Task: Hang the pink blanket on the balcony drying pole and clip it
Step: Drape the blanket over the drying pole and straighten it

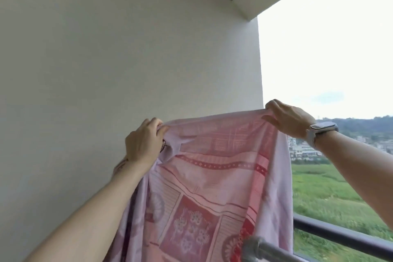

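I see the pink blanket (pixel 212 176) held up and spread in front of the pale balcony wall (pixel 106 70), its patterned cloth hanging down past a grey metal pole (pixel 263 247) at the lower right. My left hand (pixel 143 140) grips one bunched top corner, and my right hand (pixel 287 118), with a watch (pixel 321 131) on its wrist, pinches the other. A dark railing (pixel 340 234) crosses beyond, over green fields.

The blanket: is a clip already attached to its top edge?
No. The blanket has no clip along its top edge; only the left hand and the right hand grip its upper corners, holding it up before the wall.
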Available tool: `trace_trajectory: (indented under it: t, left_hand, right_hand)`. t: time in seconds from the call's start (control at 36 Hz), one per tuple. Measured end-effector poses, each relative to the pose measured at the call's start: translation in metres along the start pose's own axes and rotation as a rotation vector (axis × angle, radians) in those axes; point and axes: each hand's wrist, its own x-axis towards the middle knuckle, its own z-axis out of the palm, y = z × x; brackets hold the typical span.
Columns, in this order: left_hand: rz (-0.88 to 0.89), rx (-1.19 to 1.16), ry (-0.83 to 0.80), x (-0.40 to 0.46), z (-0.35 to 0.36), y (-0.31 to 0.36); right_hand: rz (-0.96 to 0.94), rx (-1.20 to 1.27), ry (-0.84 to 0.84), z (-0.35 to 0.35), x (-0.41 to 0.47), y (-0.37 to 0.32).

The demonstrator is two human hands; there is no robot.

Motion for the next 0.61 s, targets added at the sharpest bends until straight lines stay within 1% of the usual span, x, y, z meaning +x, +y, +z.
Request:
trace_trajectory:
  t: [0.08,0.14,0.19,0.25,0.33,0.47,0.61]
  left_hand:
    - [-0.05,-0.016,-0.011,-0.003,0.002,0.044]
    - [-0.074,-0.017,0.003,-0.001,-0.001,0.074]
    - [-0.069,-0.013,0.027,-0.001,-0.009,0.102]
    - [-0.039,-0.005,0.069,-0.001,-0.021,0.129]
    - [0.003,0.011,0.122,0.0,-0.046,0.167]
    - [0.049,-0.027,0.214,0.001,-0.097,0.236]
    - [0.123,-0.103,0.279,-0.016,-0.147,0.299]
  right_hand:
    - [0.054,0.071,0.043,-0.012,-0.014,0.031]
    - [0.126,0.12,0.09,-0.019,-0.019,0.05]
    - [0.178,0.171,0.14,-0.031,-0.026,0.063]
    - [0.19,0.211,0.177,-0.048,-0.035,0.074]
    - [0.22,0.23,0.232,-0.087,-0.048,0.085]
    - [0.28,0.215,0.337,-0.163,-0.067,0.101]
    - [0.332,0.157,0.366,-0.243,-0.107,0.116]
